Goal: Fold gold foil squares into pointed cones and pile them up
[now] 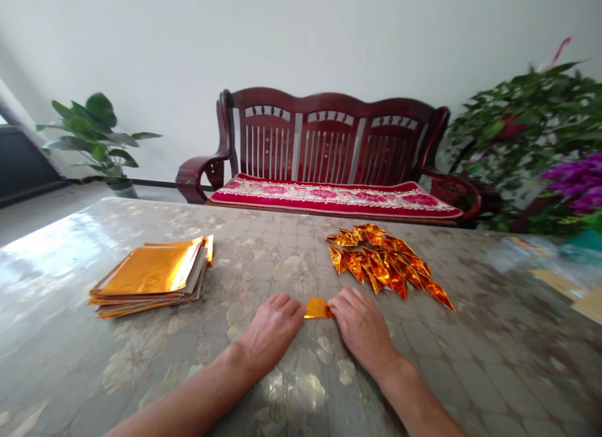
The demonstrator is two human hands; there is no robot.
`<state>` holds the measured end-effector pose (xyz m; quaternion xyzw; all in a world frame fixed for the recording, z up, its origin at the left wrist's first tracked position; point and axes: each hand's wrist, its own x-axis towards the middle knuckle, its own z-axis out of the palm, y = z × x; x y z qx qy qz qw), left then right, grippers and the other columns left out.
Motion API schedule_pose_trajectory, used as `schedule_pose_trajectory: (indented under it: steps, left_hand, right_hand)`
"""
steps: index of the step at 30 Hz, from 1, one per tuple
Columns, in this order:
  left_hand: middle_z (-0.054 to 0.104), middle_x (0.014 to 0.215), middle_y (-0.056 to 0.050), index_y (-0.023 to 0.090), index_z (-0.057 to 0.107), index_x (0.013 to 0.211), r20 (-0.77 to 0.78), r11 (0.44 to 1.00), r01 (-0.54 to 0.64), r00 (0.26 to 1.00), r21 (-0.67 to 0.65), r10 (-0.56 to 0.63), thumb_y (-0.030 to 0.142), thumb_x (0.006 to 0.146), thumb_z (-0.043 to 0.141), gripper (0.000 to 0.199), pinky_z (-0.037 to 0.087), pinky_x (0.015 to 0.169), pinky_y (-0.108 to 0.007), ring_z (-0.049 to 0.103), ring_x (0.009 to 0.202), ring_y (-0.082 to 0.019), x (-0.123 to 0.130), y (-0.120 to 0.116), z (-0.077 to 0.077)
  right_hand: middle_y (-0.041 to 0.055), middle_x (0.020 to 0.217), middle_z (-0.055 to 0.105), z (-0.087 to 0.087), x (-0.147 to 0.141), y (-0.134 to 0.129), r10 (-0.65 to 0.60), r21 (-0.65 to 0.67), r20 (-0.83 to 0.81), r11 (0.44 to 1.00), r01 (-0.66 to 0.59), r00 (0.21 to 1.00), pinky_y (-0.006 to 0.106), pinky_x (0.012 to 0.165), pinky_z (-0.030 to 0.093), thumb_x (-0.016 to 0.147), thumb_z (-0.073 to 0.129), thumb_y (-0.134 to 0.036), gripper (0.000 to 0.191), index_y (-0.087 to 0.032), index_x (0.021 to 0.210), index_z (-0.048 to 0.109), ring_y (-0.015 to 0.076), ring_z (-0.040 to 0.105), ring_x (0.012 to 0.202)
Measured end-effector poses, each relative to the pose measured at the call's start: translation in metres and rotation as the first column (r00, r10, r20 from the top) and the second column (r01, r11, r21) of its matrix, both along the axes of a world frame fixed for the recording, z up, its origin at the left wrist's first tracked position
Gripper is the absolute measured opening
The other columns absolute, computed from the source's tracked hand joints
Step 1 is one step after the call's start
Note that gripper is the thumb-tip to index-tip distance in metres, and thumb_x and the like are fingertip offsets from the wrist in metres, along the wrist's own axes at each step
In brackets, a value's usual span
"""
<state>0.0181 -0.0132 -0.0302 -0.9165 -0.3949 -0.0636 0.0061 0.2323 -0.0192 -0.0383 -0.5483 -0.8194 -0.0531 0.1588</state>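
Note:
Between my two hands is a small folded piece of gold foil paper point(318, 308), low over the table. My left hand point(278, 327) is closed on its left end, and the fingertips are partly hidden behind the knuckles. The right end is pinched by my right hand point(360, 324). To the left lies a stack of gold foil paper sheets point(150, 271), some showing grey edges. Beyond my right hand is a pile of folded, pointed gold foil pieces point(385, 261).
The table point(273, 255) has a patterned, shiny cover. Clear plastic bags point(522, 254) and brown card point(590, 304) lie at its right side. A wooden bench point(329, 136) with a red cushion point(329, 195) stands behind it, with a potted plant point(96, 136) at left and leafy plants point(527, 123) at right.

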Motion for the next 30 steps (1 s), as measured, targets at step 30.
schedule_pose_trajectory:
  steps: [30]
  left_hand:
    - [0.069, 0.082, -0.002, 0.021, 0.066, 0.093, 0.146, 0.973, -0.101, 0.987, 0.208, 0.071, 0.025, 0.097, 0.055, 0.012, 0.043, 0.072, -0.034, 0.062, 0.079, -0.022, 0.006, 0.011, -0.014]
  right_hand:
    - [0.0027, 0.077, 0.061, -0.001, -0.02, -0.005, -0.008, 0.24, 0.23, 0.969, -0.049, 0.973, 0.036, 0.068, 0.029, 0.087, 0.067, -0.012, 0.012, -0.021, 0.08, 0.065, 0.0214, 0.052, 0.074]
